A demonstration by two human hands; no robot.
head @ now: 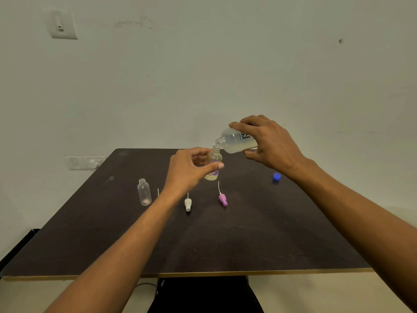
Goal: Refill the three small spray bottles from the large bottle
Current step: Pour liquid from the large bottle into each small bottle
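Step in hand: pouring. Right hand (269,144) grasps large bottle (237,141), tilted, right of frame centre, mouth over small spray bottle (213,164) gripped by left hand (188,170). Next: level off before overflow; empty bottle (144,192) waits centre-left.

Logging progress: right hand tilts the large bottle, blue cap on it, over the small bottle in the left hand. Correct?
No. The head view shows the large bottle uncapped; the blue cap lies on the table. The rest is right.
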